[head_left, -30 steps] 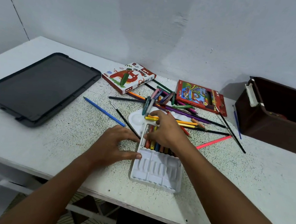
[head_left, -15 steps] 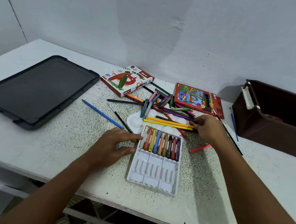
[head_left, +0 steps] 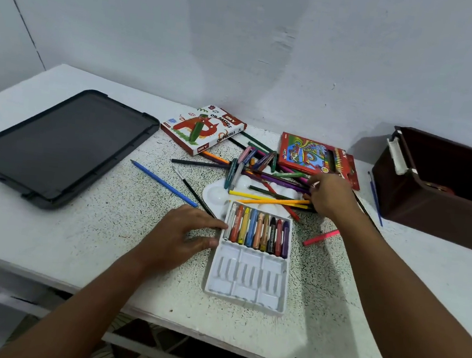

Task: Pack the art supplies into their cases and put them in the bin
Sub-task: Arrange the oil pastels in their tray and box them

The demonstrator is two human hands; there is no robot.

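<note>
White plastic pastel tray (head_left: 247, 279) lies on the speckled counter (head_left: 102, 223), nine crayons in its far row. The left hand (head_left: 182, 237) still steadies its edge with flat fingers. The right hand (head_left: 330, 196) has moved farther into the loose pencil pile (head_left: 266, 179), its fingers curled; whether they grip a pencil I cannot tell.

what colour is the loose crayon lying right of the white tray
Pink crayon, on the speckled table in the head view.

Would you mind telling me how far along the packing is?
Done: one row of the white tray holds pastels. In hand: the left hand steadies it; the right hand reaches into the loose pile. Left: second row, pencils, boxes, bin.
</note>
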